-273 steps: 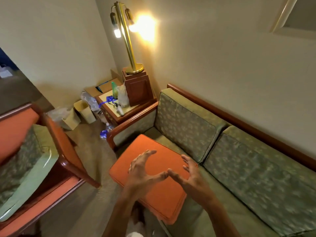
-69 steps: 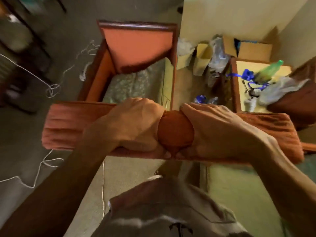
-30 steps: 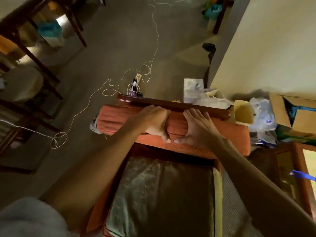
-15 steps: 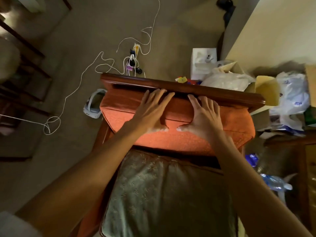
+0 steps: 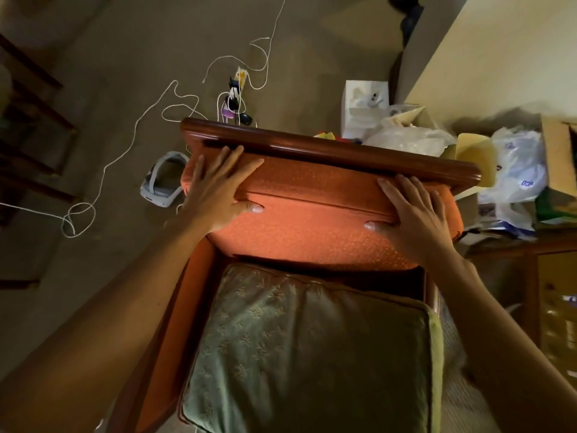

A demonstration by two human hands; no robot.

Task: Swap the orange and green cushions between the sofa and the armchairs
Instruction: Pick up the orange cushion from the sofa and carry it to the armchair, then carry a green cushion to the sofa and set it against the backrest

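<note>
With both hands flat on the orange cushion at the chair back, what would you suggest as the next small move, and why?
Probably press the orange cushion down behind the green cushion. Left hand and right hand lie flat near its top corners, it sits just under the wooden rail, and a dark gap shows below it.

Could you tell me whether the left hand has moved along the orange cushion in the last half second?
Yes. The left hand has slid outward to the orange cushion's left end, judged against the armchair's top rail.
</note>
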